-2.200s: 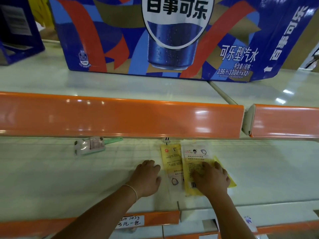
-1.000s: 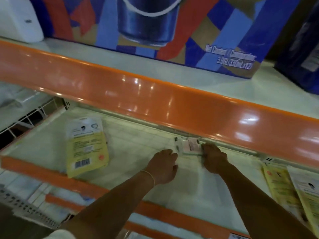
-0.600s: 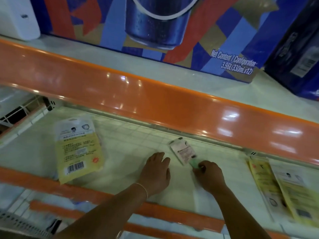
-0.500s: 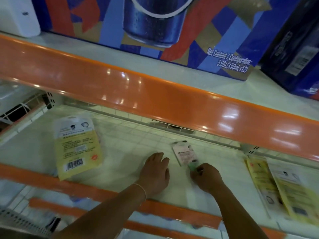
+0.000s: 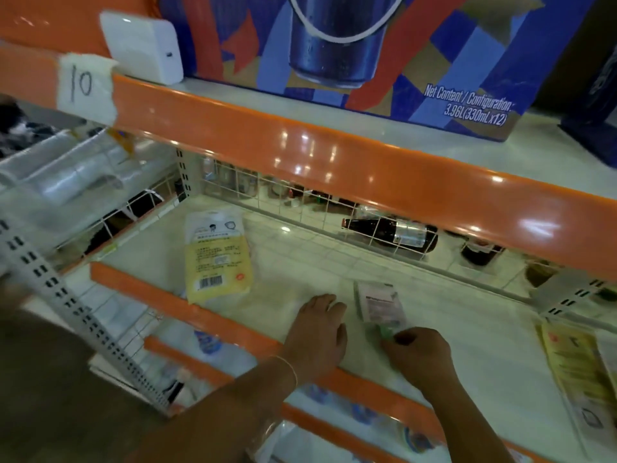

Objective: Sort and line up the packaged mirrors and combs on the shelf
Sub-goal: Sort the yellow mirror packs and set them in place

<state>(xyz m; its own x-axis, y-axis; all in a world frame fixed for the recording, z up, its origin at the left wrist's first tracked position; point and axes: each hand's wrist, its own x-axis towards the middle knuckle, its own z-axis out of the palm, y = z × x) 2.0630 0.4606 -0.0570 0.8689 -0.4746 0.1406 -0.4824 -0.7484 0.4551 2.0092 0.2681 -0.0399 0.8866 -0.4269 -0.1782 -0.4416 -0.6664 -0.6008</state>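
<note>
Lying now near the shelf's point(image 5: 484, 332) front edge, lengthwise, the comb packet point(image 5: 379, 304) has been drawn forward from the back rail; its green end is pinched by the right hand point(image 5: 419, 357). The left hand point(image 5: 317, 332) rests flat alongside. The yellow packet point(image 5: 217, 259) remains unsorted, well apart at left.

A small clear packet with a green comb point(image 5: 380, 307) lies flat near the shelf's point(image 5: 300, 262) front. A yellow-and-white packet point(image 5: 217, 259) lies flat, well to its left. More yellow packets point(image 5: 577, 369) lie at the right edge.

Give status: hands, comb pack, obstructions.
Left hand flat on shelf, holding nothing. Right hand pinching comb pack at its green end. Yellow pack lies apart to the left; path unobstructed.
</note>
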